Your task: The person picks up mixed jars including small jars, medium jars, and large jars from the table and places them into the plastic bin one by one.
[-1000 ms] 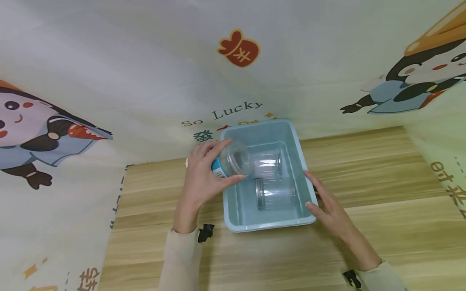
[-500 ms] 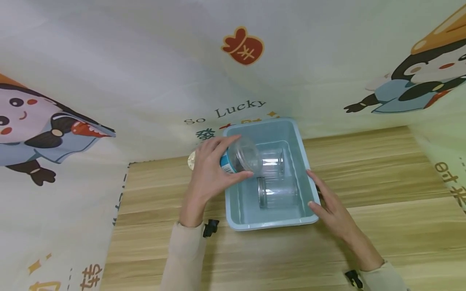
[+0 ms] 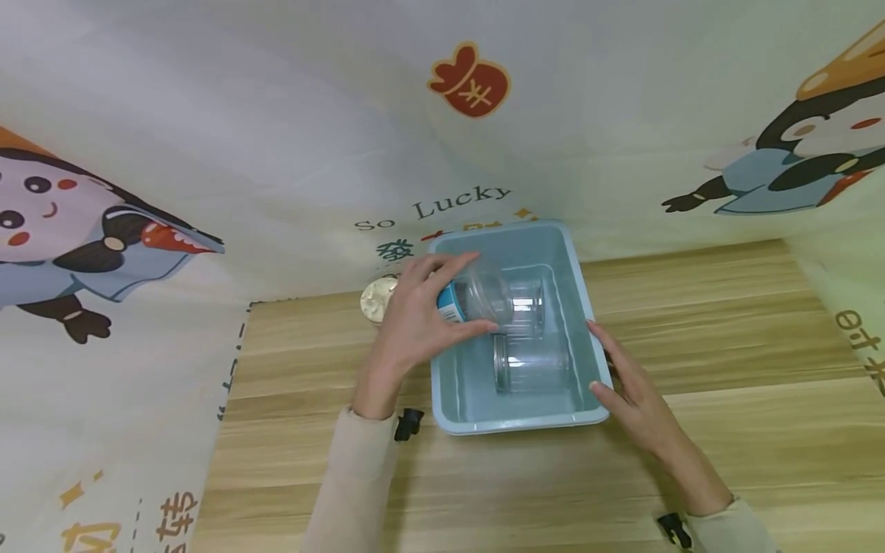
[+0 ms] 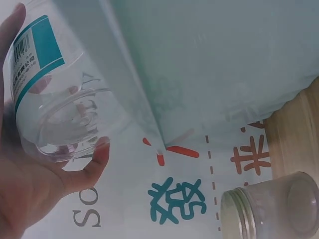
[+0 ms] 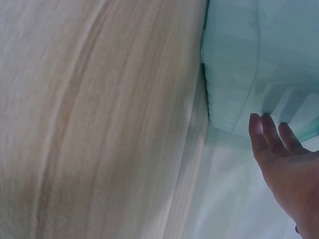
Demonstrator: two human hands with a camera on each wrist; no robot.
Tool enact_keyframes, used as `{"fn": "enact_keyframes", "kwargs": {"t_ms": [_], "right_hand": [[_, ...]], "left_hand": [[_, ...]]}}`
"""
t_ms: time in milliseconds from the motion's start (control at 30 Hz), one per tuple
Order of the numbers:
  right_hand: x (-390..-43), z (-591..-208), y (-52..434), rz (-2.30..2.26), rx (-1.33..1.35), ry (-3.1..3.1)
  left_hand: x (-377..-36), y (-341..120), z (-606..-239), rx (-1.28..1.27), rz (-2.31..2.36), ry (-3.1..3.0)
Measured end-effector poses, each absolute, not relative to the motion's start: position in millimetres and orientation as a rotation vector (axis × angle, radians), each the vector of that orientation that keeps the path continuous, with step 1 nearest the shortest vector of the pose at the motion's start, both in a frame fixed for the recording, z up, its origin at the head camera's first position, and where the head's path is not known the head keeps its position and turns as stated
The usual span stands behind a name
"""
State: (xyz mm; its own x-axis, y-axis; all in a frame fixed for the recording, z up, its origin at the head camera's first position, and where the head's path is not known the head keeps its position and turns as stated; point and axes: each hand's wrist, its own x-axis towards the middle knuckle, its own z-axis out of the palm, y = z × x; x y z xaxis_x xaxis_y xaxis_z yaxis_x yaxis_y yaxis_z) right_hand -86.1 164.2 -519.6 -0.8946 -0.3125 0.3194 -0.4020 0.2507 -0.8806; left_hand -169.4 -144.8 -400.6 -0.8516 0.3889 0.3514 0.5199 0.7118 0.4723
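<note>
1. Left hand grips a clear jar with a teal label; fingers wrap over its top side, thumb underneath. The jar is tilted, held over the left wall of the light blue bin, with its far end above the bin's inside.
2. In the left wrist view the same jar sits in the curl of the fingers, thumb tip pressed to its lower rim; the barcode label faces the palm side.
3. Two more clear jars lie on their sides in the bin: one at the far end, one nearer the person.
4. Right hand rests against the bin's right wall near the front corner, fingers straight and loosely spread, holding nothing. The right wrist view shows the fingertips touching the bin's ribbed outer wall.
5. A jar with a metal lid stands on the wooden table, just left of the bin, beyond the left hand.
6. Printed cartoon cloth backs the table.
</note>
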Motion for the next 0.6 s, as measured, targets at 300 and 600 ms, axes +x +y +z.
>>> {"fn": "enact_keyframes", "kwargs": {"t_ms": [300,600], "right_hand": [[-85.5,-519.0,164.0,1.743,0.685,-2.430],[-84.2,-518.6,164.0,1.741,0.683,-2.434]], "left_hand": [[-174.3,-138.7,-394.3,-0.700,-0.783,-2.817],[-175.2,-137.0,-393.7,-0.729,-0.798,-2.859]]}}
